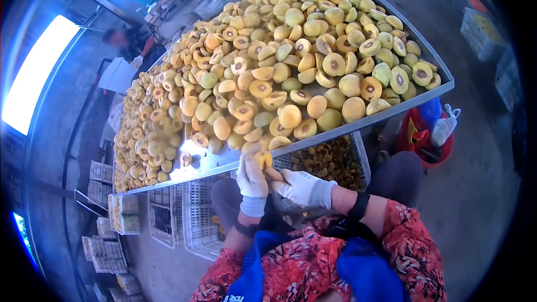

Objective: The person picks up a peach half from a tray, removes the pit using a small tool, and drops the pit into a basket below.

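Note:
My left hand (253,182), in a white glove with stained fingertips, is closed around a yellow peach half (264,160) just below the near edge of the metal table (330,135). From the right, my right hand (305,188), also gloved, meets it with its fingers bent together at the fruit. Whether a small tool is in those fingers is hidden. Above both hands, a large heap of halved peaches (268,78) covers the table, many cut side up with the brown pit or pit cavity showing.
Below the table edge stands a crate (362,159) of dark peach pieces, beside a white crate (198,218). A red bucket (442,154) with plastic bags sits at right. Crates (106,254) line the left floor. A person (137,50) is at the far left.

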### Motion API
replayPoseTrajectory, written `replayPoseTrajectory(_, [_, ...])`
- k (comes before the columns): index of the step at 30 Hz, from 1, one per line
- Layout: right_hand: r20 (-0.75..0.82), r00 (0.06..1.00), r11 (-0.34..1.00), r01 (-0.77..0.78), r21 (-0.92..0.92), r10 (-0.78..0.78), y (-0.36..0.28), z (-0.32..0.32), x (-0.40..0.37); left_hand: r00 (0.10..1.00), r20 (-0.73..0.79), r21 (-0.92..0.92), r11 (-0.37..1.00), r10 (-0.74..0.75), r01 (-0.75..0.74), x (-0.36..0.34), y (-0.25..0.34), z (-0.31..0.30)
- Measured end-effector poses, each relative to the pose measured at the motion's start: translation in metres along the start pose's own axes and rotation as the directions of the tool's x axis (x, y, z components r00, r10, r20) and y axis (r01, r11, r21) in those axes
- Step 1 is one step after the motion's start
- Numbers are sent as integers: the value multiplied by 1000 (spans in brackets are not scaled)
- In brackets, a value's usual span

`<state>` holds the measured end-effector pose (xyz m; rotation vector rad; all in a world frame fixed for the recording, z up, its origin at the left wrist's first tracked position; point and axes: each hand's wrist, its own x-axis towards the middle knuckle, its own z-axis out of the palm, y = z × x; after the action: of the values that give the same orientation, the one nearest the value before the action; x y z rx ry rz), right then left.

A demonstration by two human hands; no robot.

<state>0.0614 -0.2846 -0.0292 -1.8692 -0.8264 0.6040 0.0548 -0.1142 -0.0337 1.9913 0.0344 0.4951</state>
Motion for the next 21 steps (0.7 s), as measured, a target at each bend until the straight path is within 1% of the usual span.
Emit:
replayPoseTrajectory(1, [-16, 997, 978, -76, 196, 80, -7, -4, -4, 1000, 0, 3, 1000, -1, 1, 3, 2, -3])
replayPoseTrajectory(2, [-17, 987, 913, -142, 383, 161, -10, -6, -5, 995, 94, -23, 1000, 14, -12, 8, 5, -5])
replayPoseTrajectory(3, [-17, 987, 913, -141, 383, 159, -7, -7, -6, 982, 186, -51, 998, 32, -22, 13, 8, -7])
replayPoseTrajectory(4, [-57, 995, 943, -59, 329, 82, -2, -6, -7, 982, 185, -50, 999, 31, -22, 17, 9, -10])
replayPoseTrajectory(5, [-92, 996, 962, 22, 271, 3, 0, -6, -7, 941, 312, -229, 951, -130, 207, 20, 10, -13])
replayPoseTrajectory(6, [-92, 996, 962, 24, 271, 1, -6, -10, -10, 853, 459, -363, 824, -248, 435, 22, 11, -14])
replayPoseTrajectory(7, [-12, 991, 860, -109, 499, 133, -17, -17, -14, 854, 458, -363, 825, -248, 434, 18, 9, -8])
replayPoseTrajectory(8, [97, 966, 690, -239, 683, 238, -24, -21, -16, 961, 238, -364, 905, -139, 221, 10, 5, 4])
replayPoseTrajectory(9, [93, 967, 691, -234, 684, 235, -22, -19, -15, 1000, 13, -312, 950, 1, 3, 5, 2, 13])
replayPoseTrajectory(10, [72, 970, 714, -220, 664, 232, -17, -14, -13, 1000, 15, -312, 950, 2, 3, 2, 1, 16])
replayPoseTrajectory(12, [60, 972, 740, -213, 638, 228, -6, -9, -10, 998, -54, -259, 966, -37, 21, -4, -2, 19])
replayPoseTrajectory(13, [176, 967, 622, -255, 741, 187, 1, -8, -10, 999, -22, -282, 959, -34, 26, -2, -5, 17])
replayPoseTrajectory(14, [282, 951, 486, -307, 819, 126, 4, -8, -10, 999, -26, -281, 959, -41, 32, 0, -6, 12])
replayPoseTrajectory(15, [356, 921, 395, -389, 832, 157, -9, -16, -13, 994, 97, -340, 937, -50, 80, 3, -4, 6])
replayPoseTrajectory(16, [363, 918, 396, -396, 829, 157, -7, -14, -13, 975, 218, -393, 910, -48, 132, 6, -2, 3])
replayPoseTrajectory(17, [419, 902, 297, -431, 852, 107, -3, -13, -13, 971, 238, -456, 881, -19, 129, 9, -3, 5])
replayPoseTrajectory(18, [467, 883, 203, -467, 861, 50, -1, -12, -12, 974, 226, -458, 880, -20, 124, 7, -2, 5])
replayPoseTrajectory(19, [428, 903, 225, -420, 879, 15, -5, -10, -13, 971, 204, -534, 818, -122, 215, 5, 0, 8])
replayPoseTrajectory(20, [380, 924, 251, -374, 893, 25, -2, 2, -8, 955, 193, -608, 737, -223, 295, 3, 2, 11])
replayPoseTrajectory(21, [296, 954, 358, -296, 886, 54, 0, 12, -6, 952, 165, -630, 715, -258, 303, 0, 7, 15])
